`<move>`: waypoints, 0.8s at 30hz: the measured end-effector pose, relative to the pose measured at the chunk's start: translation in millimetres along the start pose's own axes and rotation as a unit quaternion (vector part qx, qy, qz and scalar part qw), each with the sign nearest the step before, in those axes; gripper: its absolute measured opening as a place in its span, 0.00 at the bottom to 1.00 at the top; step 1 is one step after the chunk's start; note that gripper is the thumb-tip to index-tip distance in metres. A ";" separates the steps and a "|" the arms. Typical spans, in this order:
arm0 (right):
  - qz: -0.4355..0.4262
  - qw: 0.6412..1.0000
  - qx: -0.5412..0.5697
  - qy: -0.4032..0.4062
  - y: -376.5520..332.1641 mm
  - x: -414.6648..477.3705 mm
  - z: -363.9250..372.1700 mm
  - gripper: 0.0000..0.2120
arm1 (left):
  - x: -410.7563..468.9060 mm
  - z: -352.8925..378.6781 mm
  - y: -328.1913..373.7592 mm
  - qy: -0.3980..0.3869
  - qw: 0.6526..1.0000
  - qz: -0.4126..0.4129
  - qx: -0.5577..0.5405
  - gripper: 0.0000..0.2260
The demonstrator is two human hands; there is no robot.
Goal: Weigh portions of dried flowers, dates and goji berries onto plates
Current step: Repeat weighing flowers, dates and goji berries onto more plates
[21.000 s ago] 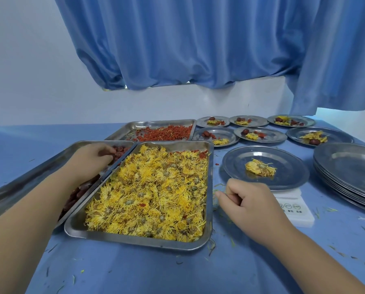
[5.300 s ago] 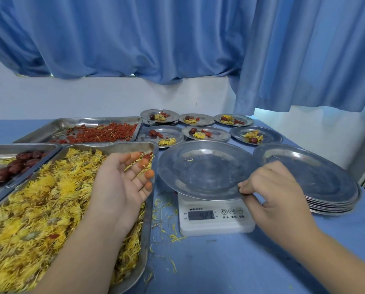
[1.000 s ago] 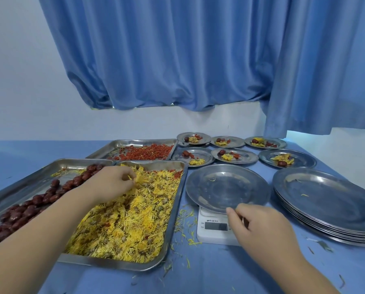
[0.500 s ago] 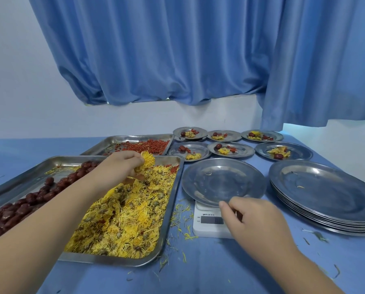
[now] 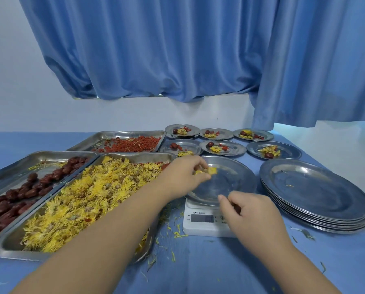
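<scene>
My left hand (image 5: pixel 184 174) pinches a yellow dried flower (image 5: pixel 211 170) over the left part of a bare steel plate (image 5: pixel 234 183). That plate sits on a white kitchen scale (image 5: pixel 200 221). My right hand (image 5: pixel 251 215) pinches the plate's near rim, covering the scale's right side. A steel tray of dried flowers (image 5: pixel 88 198) lies under my left forearm. Left of it is a tray of dates (image 5: pixel 18 192); behind it a tray of goji berries (image 5: pixel 130 144).
Several filled small plates (image 5: pixel 223 147) stand in two rows at the back. A stack of bare steel plates (image 5: pixel 315 192) is to the right of the scale. Loose petals litter the blue tablecloth (image 5: pixel 198 268). A blue curtain hangs behind.
My left hand lifted a flower out of the flower tray and carried it right, over the plate on the scale. My right hand stayed at the plate's near rim.
</scene>
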State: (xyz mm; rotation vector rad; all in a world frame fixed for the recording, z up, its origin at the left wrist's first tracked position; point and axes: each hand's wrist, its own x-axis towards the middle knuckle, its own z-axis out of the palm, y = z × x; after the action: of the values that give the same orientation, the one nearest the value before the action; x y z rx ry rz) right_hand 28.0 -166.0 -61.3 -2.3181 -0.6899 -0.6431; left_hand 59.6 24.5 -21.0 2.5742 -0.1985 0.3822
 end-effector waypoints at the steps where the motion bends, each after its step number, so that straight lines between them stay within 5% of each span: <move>1: 0.000 1.000 0.000 -0.001 0.8 0.1 0.2 0.23 | 1.1 4.2 -0.6 -0.021 0.999 0.009 0.033 0.12; 4: -0.002 1.000 0.007 0.002 2.8 0.6 1.0 0.23 | 1.0 9.0 -7.5 -0.062 0.992 0.031 0.102 0.16; 13: -0.045 0.999 0.014 -0.007 -10.8 -4.9 3.3 0.23 | -29.8 -35.6 -41.3 0.031 0.998 0.042 0.034 0.15; 24: -0.063 0.993 0.102 0.014 -73.9 13.2 36.8 0.20 | -91.8 -140.4 -154.0 0.059 0.979 -0.108 0.165 0.10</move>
State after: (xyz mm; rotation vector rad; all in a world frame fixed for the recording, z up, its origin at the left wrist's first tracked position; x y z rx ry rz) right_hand 2.3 -87.7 -47.2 -2.0860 -0.8544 -0.6292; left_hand -27.0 234.7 -7.6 2.8469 0.2037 0.5195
